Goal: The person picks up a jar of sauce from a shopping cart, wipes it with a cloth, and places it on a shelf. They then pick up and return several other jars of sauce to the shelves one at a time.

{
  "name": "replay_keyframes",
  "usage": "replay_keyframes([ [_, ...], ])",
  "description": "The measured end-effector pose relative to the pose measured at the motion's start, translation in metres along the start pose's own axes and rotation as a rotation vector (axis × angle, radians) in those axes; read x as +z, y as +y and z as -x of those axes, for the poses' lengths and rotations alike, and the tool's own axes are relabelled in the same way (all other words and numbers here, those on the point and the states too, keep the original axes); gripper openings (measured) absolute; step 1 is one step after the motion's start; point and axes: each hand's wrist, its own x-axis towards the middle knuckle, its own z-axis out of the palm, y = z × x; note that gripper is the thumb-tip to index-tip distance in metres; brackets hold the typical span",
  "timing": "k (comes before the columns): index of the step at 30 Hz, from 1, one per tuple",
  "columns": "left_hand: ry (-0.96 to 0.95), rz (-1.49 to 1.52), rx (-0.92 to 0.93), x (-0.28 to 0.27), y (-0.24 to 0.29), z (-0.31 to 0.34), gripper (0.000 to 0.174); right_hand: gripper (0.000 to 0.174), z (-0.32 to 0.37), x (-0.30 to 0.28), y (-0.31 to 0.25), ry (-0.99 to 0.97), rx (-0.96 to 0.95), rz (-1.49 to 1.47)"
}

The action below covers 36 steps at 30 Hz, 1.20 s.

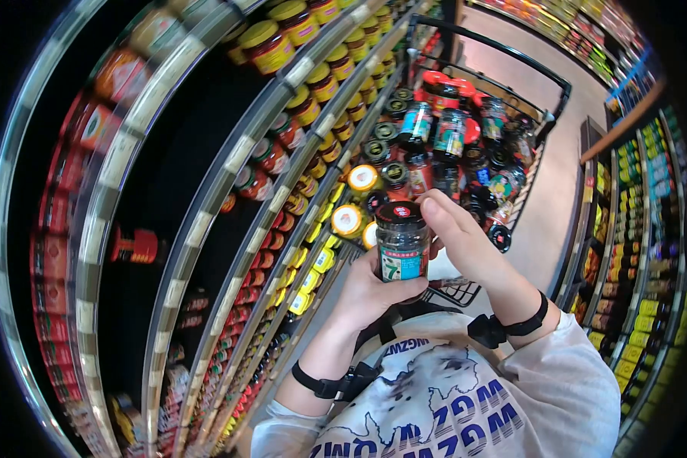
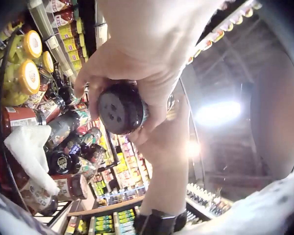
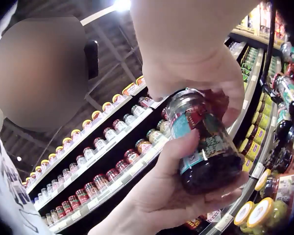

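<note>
A glass jar (image 1: 401,256) with a black lid bearing a red emblem and a teal-and-red label is held before the chest. My left hand (image 1: 362,294) grips its lower part, thumb across the label. On the jar's other side is my right hand (image 1: 469,244), its fingertips at the lid's edge and its fingers curled by the upper part. In the right wrist view the jar (image 3: 201,142) shows dark contents at its base, with the left hand (image 3: 171,196) around it. The left wrist view shows the jar's dark round base (image 2: 120,108).
Ahead stands a shopping cart (image 1: 490,42) piled with several jars (image 1: 449,133), some with yellow-rimmed lids (image 1: 346,219). A white cloth-like item (image 2: 32,152) lies over jars. Stocked shelves (image 1: 229,160) run close on the left; another shelf row (image 1: 626,252) lines the right.
</note>
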Motion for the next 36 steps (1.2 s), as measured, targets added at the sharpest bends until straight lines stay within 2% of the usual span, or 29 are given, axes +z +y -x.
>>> replay_keyframes([
  [2,0.016,0.031,-0.053,-0.020,-0.008,0.011,0.054,0.038,-0.009,0.017,0.005,-0.040,-0.043,-0.013],
  [4,0.021,0.090,-0.025,-0.040,-0.008,0.025,0.060,0.039,-0.016,0.030,0.005,-0.124,0.000,-0.047],
  [6,-0.182,0.381,-0.050,-0.064,-0.011,0.039,0.069,0.042,-0.019,0.048,-0.005,-0.281,0.109,-0.069],
  [7,-0.274,0.444,-0.054,-0.078,-0.020,0.044,0.077,0.045,-0.022,0.060,-0.005,-0.337,0.103,-0.087],
  [11,-0.336,0.607,0.009,-0.113,-0.028,0.080,0.076,0.068,-0.029,0.111,-0.017,-0.585,0.191,-0.094],
  [12,-0.309,0.610,0.032,-0.121,-0.030,0.090,0.076,0.075,-0.034,0.128,-0.005,-0.653,0.149,-0.138],
  [14,-0.326,0.521,0.072,-0.141,-0.031,0.114,0.069,0.079,-0.031,0.153,-0.013,-0.692,0.166,-0.045],
  [16,-0.251,0.445,0.148,-0.162,-0.044,0.138,0.054,0.086,-0.030,0.187,-0.012,-0.740,0.179,0.082],
  [18,-0.204,0.398,0.157,-0.184,-0.054,0.162,0.049,0.074,-0.029,0.224,-0.002,-0.795,0.126,0.138],
  [21,-0.128,0.342,0.229,-0.217,-0.067,0.210,0.046,0.068,-0.022,0.283,0.003,-0.907,0.110,0.228],
  [22,-0.095,0.353,0.259,-0.229,-0.072,0.226,0.046,0.064,-0.018,0.305,0.007,-0.957,0.036,0.278],
  [24,-0.042,0.189,0.225,-0.258,-0.084,0.261,0.043,0.061,-0.011,0.347,0.026,-1.005,-0.028,0.312],
  [25,0.002,0.119,0.191,-0.276,-0.093,0.277,0.040,0.061,-0.008,0.367,0.038,-1.025,-0.061,0.270],
  [26,0.136,0.142,0.223,-0.290,-0.113,0.293,0.054,0.063,-0.004,0.389,0.046,-1.045,-0.111,0.295],
  [28,0.450,0.196,0.409,-0.303,-0.117,0.328,0.074,0.066,0.009,0.430,0.059,-0.984,-0.272,0.361],
  [30,0.691,0.147,0.393,-0.321,-0.118,0.363,0.083,0.069,0.008,0.466,0.090,-0.889,-0.512,0.437],
  [31,0.831,0.091,0.360,-0.335,-0.135,0.373,0.077,0.069,0.011,0.486,0.092,-0.839,-0.672,0.501],
  [32,0.836,0.104,0.374,-0.342,-0.152,0.381,0.077,0.065,0.012,0.502,0.103,-0.818,-0.648,0.456],
  [34,1.064,0.191,0.316,-0.347,-0.158,0.397,0.069,0.065,0.003,0.533,0.128,-0.770,-0.938,0.430],
  [35,1.096,0.121,0.360,-0.354,-0.171,0.401,0.059,0.062,-0.004,0.544,0.137,-0.775,-1.023,0.477],
  [36,1.098,0.132,0.369,-0.358,-0.181,0.403,0.059,0.062,-0.010,0.551,0.147,-0.783,-1.027,0.486],
])
